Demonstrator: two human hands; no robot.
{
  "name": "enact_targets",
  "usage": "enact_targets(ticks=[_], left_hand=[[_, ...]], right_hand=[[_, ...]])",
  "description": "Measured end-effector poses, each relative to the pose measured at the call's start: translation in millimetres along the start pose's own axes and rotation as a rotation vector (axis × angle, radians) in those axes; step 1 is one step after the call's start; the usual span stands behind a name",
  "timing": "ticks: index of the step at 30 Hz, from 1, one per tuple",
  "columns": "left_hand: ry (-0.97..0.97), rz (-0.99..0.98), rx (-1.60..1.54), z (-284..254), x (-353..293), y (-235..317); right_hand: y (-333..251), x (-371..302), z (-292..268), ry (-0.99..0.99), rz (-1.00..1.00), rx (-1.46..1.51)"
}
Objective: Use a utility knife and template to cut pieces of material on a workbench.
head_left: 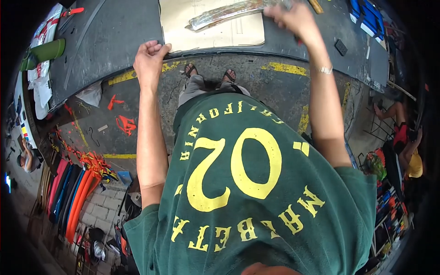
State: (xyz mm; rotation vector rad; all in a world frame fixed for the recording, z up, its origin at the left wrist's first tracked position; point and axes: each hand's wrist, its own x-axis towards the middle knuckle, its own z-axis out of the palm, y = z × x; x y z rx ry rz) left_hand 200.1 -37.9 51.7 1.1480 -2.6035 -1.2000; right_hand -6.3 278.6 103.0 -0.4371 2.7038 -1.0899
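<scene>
A flat tan cardboard sheet (pixel 215 39) lies along the near edge of the dark table. Across it rests a long, narrow bar wrapped in clear, shiny plastic (pixel 224 17). My right hand (pixel 293 20), slightly blurred, has its fingers curled at the bar's right end. At the sheet's near left corner is my left hand (pixel 152 57), its fingers bent and its thumb against the corner. What lies between those fingers is hidden.
The dark table (pixel 110 41) spans the far side. On it are a green roll (pixel 49 50), a small black block (pixel 340 47) and a blue bundle (pixel 366 18). Orange scraps (pixel 125 124) litter the floor; coloured rolls (pixel 82 197) stand lower left. Other people are at both sides.
</scene>
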Motion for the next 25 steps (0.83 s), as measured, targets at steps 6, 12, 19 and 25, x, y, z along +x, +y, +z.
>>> enact_targets(ticks=[6,12,19,25], left_hand=[[-0.196,-0.067,-0.157,-8,28,1],[-0.377,-0.089,-0.458,-12,53,-8],[-0.387,-0.028,-0.349,5,38,-1],[-0.309,0.093,-0.244,18,16,25]], right_hand=[[27,-70,47,-0.16,0.406,0.134],[33,-62,50,-0.066,0.393,0.312],[49,-82,33,-0.004,0.529,0.343],[53,-101,19,0.108,0.632,0.259]])
